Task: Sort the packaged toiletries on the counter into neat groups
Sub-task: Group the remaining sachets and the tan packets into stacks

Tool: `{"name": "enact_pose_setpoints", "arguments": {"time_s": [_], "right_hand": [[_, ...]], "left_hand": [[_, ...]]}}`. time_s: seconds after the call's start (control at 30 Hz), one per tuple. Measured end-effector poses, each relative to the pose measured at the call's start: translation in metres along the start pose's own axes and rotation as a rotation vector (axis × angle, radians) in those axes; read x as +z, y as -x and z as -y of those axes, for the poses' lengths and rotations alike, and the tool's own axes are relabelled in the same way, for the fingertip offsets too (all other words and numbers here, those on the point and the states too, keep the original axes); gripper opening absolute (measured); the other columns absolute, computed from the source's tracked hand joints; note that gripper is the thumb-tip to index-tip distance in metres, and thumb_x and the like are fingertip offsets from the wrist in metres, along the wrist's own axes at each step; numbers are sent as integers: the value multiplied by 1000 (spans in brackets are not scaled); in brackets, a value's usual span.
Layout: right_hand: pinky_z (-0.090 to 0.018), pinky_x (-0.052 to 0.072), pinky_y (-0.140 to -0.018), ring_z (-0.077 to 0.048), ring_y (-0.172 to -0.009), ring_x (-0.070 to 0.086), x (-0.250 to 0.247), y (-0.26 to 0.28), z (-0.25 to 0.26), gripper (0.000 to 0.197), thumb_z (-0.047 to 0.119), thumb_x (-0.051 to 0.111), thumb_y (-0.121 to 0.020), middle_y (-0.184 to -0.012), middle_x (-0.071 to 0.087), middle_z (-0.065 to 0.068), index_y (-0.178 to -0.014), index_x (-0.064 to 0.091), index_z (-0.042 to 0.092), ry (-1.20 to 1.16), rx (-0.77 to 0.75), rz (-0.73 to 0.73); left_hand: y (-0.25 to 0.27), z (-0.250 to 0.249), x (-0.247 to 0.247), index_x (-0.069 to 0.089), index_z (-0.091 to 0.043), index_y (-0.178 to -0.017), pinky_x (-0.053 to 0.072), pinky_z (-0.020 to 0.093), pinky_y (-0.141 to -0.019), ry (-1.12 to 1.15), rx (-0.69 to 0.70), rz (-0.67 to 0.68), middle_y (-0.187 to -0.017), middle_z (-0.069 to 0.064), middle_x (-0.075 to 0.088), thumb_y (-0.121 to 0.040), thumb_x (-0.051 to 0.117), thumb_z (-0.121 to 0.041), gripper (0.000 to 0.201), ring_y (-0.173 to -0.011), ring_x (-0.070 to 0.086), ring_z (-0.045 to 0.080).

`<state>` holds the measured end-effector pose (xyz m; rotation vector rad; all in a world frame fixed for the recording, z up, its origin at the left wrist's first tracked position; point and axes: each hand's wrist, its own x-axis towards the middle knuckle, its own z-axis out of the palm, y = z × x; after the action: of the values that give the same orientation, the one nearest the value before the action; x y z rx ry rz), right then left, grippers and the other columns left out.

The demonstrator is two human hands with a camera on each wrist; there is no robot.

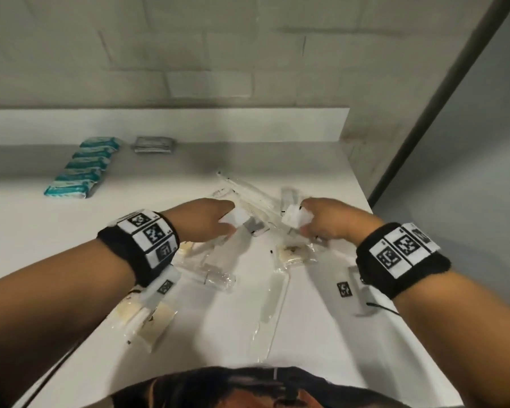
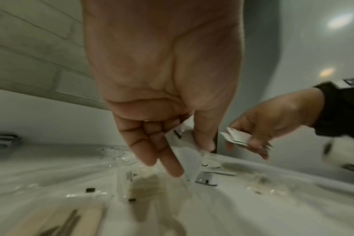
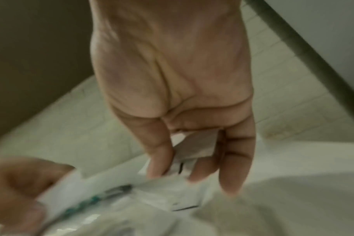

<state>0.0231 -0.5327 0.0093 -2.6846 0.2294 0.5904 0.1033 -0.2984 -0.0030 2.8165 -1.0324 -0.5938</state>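
On the white counter (image 1: 321, 334) lies a scatter of clear-wrapped toiletries. My left hand (image 1: 230, 220) hovers over the middle of it and pinches a flat white sachet (image 1: 237, 217) between thumb and fingers. In the left wrist view the left hand (image 2: 189, 157) holds that sachet (image 2: 184, 143) by its upper edge. My right hand (image 1: 302, 220) is just to the right, gripping a small bunch of white sachets (image 1: 294, 216). In the right wrist view the right hand (image 3: 176, 172) pinches the white sachets (image 3: 194, 148). The pictures are blurred.
A row of teal packets (image 1: 83, 169) and a stack of silver packets (image 1: 153, 145) sit at the back left under a ledge (image 1: 189, 125). Long clear packets (image 1: 248, 192), cream-filled bags (image 1: 295, 254) (image 1: 147, 316) and a wrapped small bottle (image 1: 218, 278) lie around. The counter's right edge (image 1: 395, 275) is close.
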Motion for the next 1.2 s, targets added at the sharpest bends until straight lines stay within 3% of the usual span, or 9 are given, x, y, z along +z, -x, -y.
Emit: {"name": "enact_pose_setpoints", "arguments": {"time_s": [0.1,0.2,0.27,0.5,0.63,0.73,0.9,1.03,1.2], "right_hand": [[-25,40,-58,-14,-73,55,-4,-39,-4,39,21,64,-87,-102,60,-4,-122,52,10,-44,115,-135],[-28,46,-86,-26,-110,57,-4,-68,1,55,14,63,-86,-130,57,-10,-138,44,11,43,96,-121],[-30,41,-98,-26,-125,50,-6,-82,4,70,10,64,-87,-144,48,-8,-149,30,19,164,21,-65],[-33,43,-85,-30,-110,57,-17,-113,-2,75,29,81,-73,-128,53,-8,-136,42,26,429,-86,-5],[-38,40,-92,-28,-114,50,-20,-114,0,65,52,74,-72,-124,50,-5,-129,54,25,704,-125,-60],[-35,36,-86,-23,-106,52,-19,-110,3,41,45,70,-78,-113,60,-1,-111,59,23,744,-221,-129],[-29,43,-72,-22,-92,58,-29,-87,14,34,30,54,-94,-108,59,-2,-124,48,15,-125,-121,-287],[-18,52,-55,-18,-80,66,-15,-44,47,18,13,58,-94,-99,69,-5,-112,62,12,-1009,-176,-198],[-45,55,-79,-27,-79,68,24,-27,80,9,6,69,-84,-90,71,-12,-93,66,8,-1230,-178,-174]], "left_hand": [[-15,-14,-4,47,-28,-78,33,24,-61,-5,94,0,-79,-9,50,-90,59,-37,19,-76,49,11],[-35,-26,2,63,-22,-113,46,31,-84,-84,201,73,-109,-4,59,-84,65,-28,29,-101,56,17],[-45,-32,7,62,-20,-108,47,32,-78,-160,205,49,-108,0,59,-81,65,-20,27,-98,58,22],[-54,-28,13,49,-14,-118,42,31,-73,-117,38,0,-111,6,62,-83,67,-13,40,-100,59,26],[-55,-23,11,45,-21,-132,37,28,-77,-68,-29,84,-125,5,58,-84,69,-33,55,-111,55,24],[-55,-25,14,46,-25,-136,38,31,-82,-112,-27,82,-128,5,55,-87,62,-38,53,-115,53,25],[-40,-13,2,36,-8,-129,36,32,-78,371,-187,-122,-126,18,54,-98,38,-31,39,-106,54,33],[-13,-10,-8,43,-15,-126,48,28,-76,942,-149,-398,-117,6,61,-96,50,-26,32,-95,60,18],[17,-17,-3,48,-16,-129,53,24,-64,1525,40,-246,-105,1,67,-80,60,-3,52,-88,67,12]]}}
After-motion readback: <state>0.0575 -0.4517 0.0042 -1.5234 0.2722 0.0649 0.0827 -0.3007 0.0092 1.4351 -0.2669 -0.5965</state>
